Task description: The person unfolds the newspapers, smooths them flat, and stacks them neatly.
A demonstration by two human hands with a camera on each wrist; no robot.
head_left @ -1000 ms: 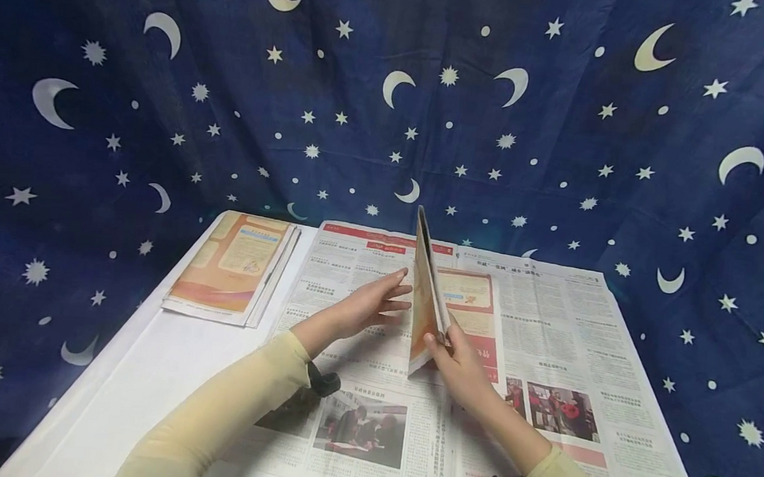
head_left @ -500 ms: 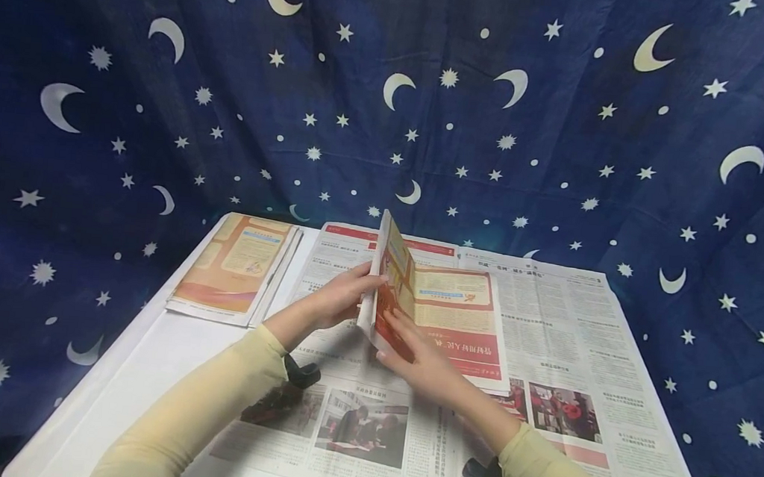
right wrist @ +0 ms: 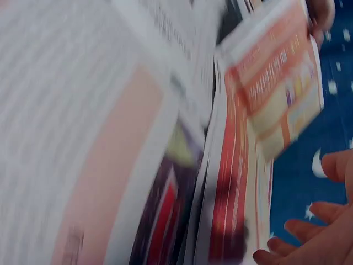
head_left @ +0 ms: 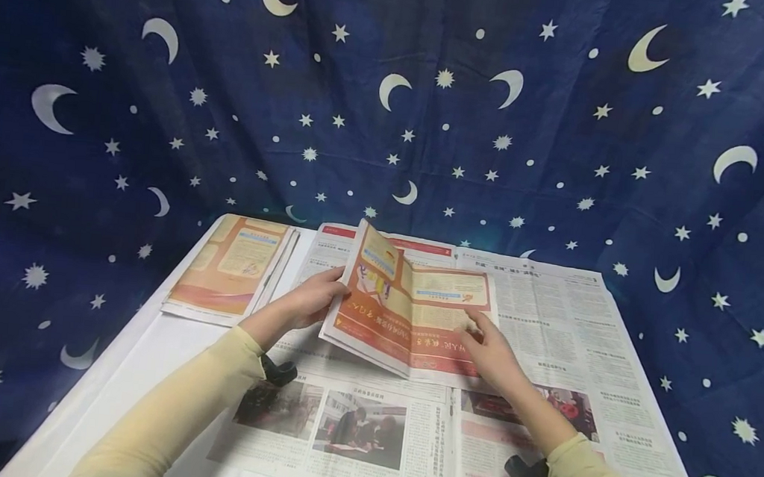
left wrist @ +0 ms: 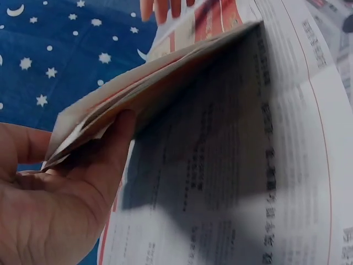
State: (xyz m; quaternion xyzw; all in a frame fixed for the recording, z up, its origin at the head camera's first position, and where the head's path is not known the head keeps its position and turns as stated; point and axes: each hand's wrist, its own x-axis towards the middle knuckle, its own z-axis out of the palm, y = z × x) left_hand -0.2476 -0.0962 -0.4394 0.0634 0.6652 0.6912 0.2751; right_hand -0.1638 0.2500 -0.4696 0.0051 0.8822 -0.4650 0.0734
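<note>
Centrally, the red paper (head_left: 384, 298) stood half-unfolded over the newspaper (head_left: 542, 337), its nine-o'clock flap raised, pinched in the left hand (head_left: 310, 299). The right hand (head_left: 492, 356), fingers loose and free, was at its four o'clock; the stack (head_left: 235, 266) lay further toward nine.

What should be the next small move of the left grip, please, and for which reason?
Probably the left grip should lower the raised left half of the orange-and-red newspaper toward the spread newspaper beneath. It holds this half tilted up, while the other half lies nearly flat and the right grip, over that side, holds nothing.
</note>
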